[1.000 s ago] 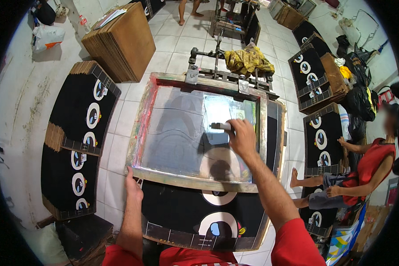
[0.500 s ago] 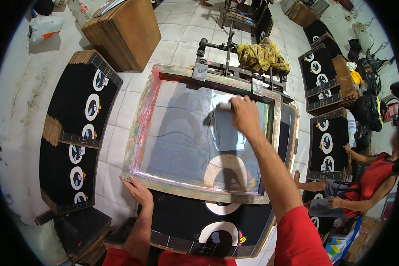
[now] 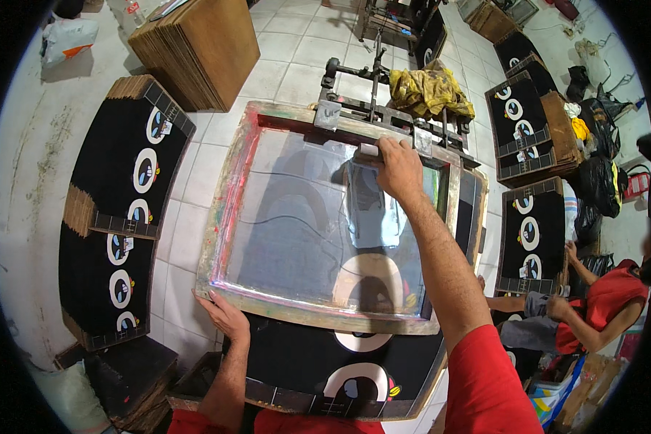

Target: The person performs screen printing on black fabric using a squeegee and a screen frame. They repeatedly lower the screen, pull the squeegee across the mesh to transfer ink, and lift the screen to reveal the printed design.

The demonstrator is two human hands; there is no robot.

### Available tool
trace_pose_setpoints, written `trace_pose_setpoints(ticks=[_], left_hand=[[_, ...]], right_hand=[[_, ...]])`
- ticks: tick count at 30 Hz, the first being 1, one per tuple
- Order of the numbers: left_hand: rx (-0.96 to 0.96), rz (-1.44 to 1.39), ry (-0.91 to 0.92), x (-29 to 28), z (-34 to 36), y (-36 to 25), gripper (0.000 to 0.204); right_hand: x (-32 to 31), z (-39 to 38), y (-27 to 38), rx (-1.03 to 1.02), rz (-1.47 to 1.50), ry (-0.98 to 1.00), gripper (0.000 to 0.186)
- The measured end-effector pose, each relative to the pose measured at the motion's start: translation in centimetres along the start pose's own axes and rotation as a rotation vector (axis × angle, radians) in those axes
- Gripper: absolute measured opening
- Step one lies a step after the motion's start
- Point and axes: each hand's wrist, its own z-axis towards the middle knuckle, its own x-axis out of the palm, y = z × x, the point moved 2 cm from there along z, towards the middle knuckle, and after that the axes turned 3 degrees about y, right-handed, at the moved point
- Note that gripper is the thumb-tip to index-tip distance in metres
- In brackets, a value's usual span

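A wooden-framed printing screen (image 3: 224,210) lies over a board covered in black fabric (image 3: 289,362) printed with white ring-eyed cartoon figures. My right hand (image 3: 400,170) is closed round a squeegee (image 3: 369,150) at the far part of the mesh, right of centre. Below the squeegee the mesh looks wet and shiny. My left hand (image 3: 226,318) grips the near left corner of the frame, its fingers partly hidden at the edge. Two metal clamps (image 3: 328,114) hold the screen's far side.
Behind the screen stands a metal hinge rack (image 3: 351,76) with a stained yellow cloth (image 3: 430,90) on it. Stacks of printed black boards (image 3: 116,159) line the left, and more stacks (image 3: 532,224) the right. A co-worker in red (image 3: 607,304) sits at the right. Bare brown boards (image 3: 202,54) stand far left.
My right hand has moved slightly farther away with the squeegee, toward the far side of the frame. My left hand stays at the corner. The co-worker's arms have shifted.
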Motion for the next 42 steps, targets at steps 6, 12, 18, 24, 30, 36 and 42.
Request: trace_pose_setpoints(ticks=[6, 12, 18, 24, 30, 36, 42], left_hand=[[-0.010, -0.040, -0.004, 0.1, -0.2, -0.1, 0.068], [-0.001, -0.042, 0.026, 0.1, -0.1, 0.2, 0.068], [-0.009, -0.023, 0.033, 0.1, 0.1, 0.7, 0.068], [0.017, -0.015, -0.005, 0.2, 0.0, 0.7, 0.067], [-0.054, -0.058, 0.034, 0.1, 0.0, 0.2, 0.067], [-0.010, -0.068, 0.042, 0.0, 0.0, 0.9, 0.067], [0.274, -0.196, -0.114, -0.3, -0.4, 0.8, 0.063]], right_hand=[[-3.6, -9.6, 3.1, -0.026, 0.016, 0.139, 0.026], [-3.9, -7.9, 1.5, 0.002, 0.136, 0.245, 0.027], [-0.6, 1.5, -0.5, -0.021, 0.007, 0.028, 0.029], [-1.4, -3.2, 0.4, -0.068, -0.019, 0.039, 0.026], [-4.6, -13.8, 4.0, -0.028, 0.010, 0.132, 0.026], [-5.2, -15.6, 4.8, -0.038, 0.021, 0.099, 0.025], [-6.0, -14.7, 4.7, -0.024, 0.023, 0.061, 0.025]])
